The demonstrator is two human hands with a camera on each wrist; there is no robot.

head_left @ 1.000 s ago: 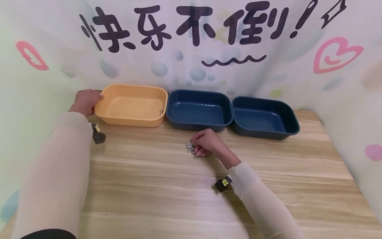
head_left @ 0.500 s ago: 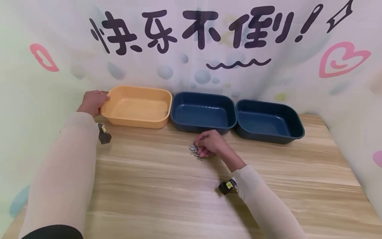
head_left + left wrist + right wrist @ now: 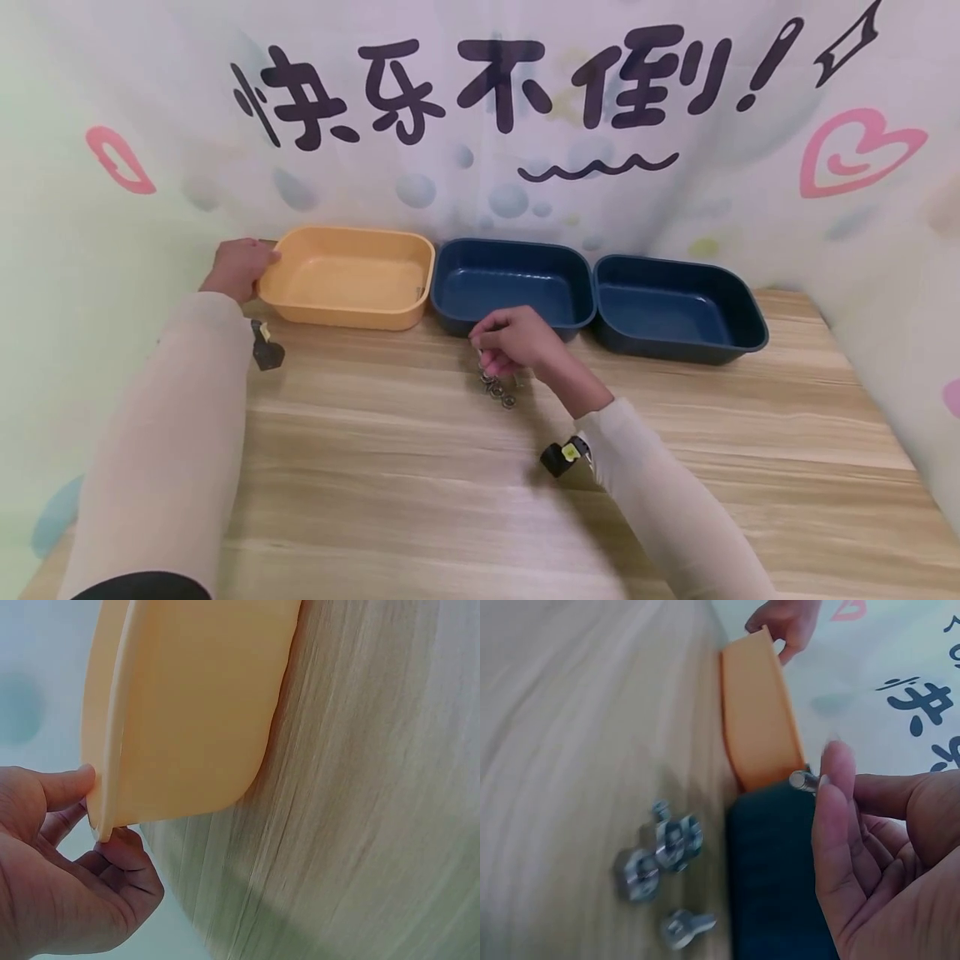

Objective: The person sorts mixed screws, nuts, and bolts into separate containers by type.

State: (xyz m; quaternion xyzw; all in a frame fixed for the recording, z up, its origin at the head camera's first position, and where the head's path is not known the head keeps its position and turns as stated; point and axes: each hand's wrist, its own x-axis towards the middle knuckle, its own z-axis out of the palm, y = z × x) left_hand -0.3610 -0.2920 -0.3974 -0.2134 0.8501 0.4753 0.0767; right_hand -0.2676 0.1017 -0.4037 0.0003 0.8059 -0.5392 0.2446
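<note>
My left hand (image 3: 238, 268) grips the left end of the yellow plastic box (image 3: 202, 705), thumb on the rim and curled fingers beneath it. Between the thumb and fingers of my right hand (image 3: 517, 340) is a small metal screw (image 3: 802, 780), its round shank end sticking out. The hand hovers near the front wall of the middle blue box (image 3: 776, 877). Below it on the table lie several metal nuts (image 3: 639, 874) in a loose cluster, with another screw (image 3: 681, 928) beside them. A small metal piece (image 3: 420, 293) sits at the right end inside the yellow box.
A second blue box (image 3: 667, 304) stands to the right of the middle one, and all the boxes form a row along the back. Behind them hangs a printed cloth (image 3: 480, 167) with large dark characters. The wooden table (image 3: 390, 483) stretches toward the person.
My right hand has risen from the nuts with the screw pinched in it, uncovering more of the small parts. The left hand keeps its grip on the yellow box. The head view has shifted slightly.
</note>
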